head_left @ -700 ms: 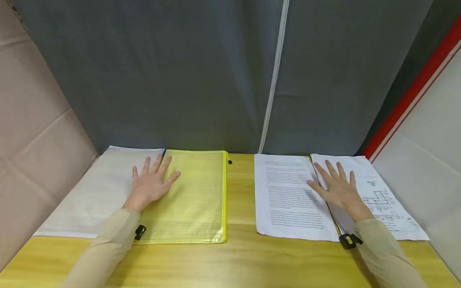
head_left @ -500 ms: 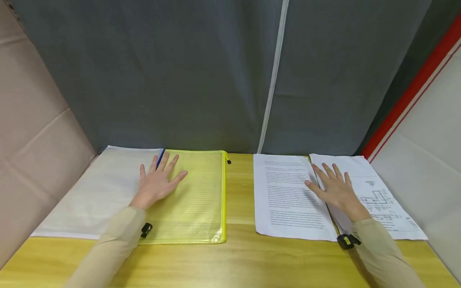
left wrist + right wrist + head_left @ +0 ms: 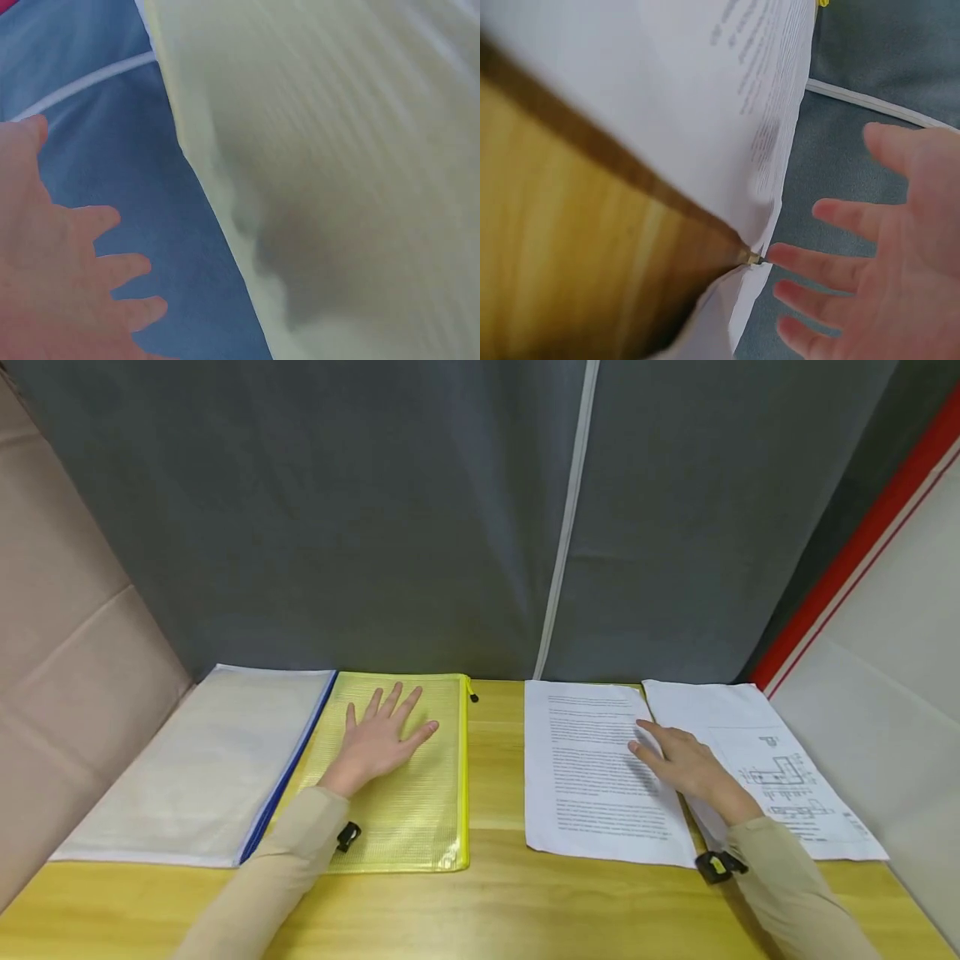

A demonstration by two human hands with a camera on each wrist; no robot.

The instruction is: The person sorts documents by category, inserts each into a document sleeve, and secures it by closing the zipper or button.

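Note:
My left hand (image 3: 386,727) lies flat with spread fingers on a yellow mesh zip pouch (image 3: 420,793), on its upper middle. In the left wrist view the left hand (image 3: 67,262) shows with straight fingers beside the blurred yellow pouch (image 3: 337,150). My right hand (image 3: 671,756) rests on the right edge of a printed text sheet (image 3: 592,777), where it meets a sheet with a diagram (image 3: 780,768). In the right wrist view the right hand (image 3: 870,255) has straight, parted fingers over the text sheet (image 3: 727,90) and holds nothing.
A white pouch with a blue zip edge (image 3: 187,768) lies left of the yellow one. All lie on a wooden table (image 3: 495,777). A grey curtain (image 3: 375,527) closes the back, a beige panel (image 3: 60,635) the left, a white panel with red stripe (image 3: 892,610) the right.
My left hand slid right, off the white pouch's edge and onto the middle of the yellow pouch, uncovering the blue zip edge. My right hand shifted slightly left and its fingers drew closer together.

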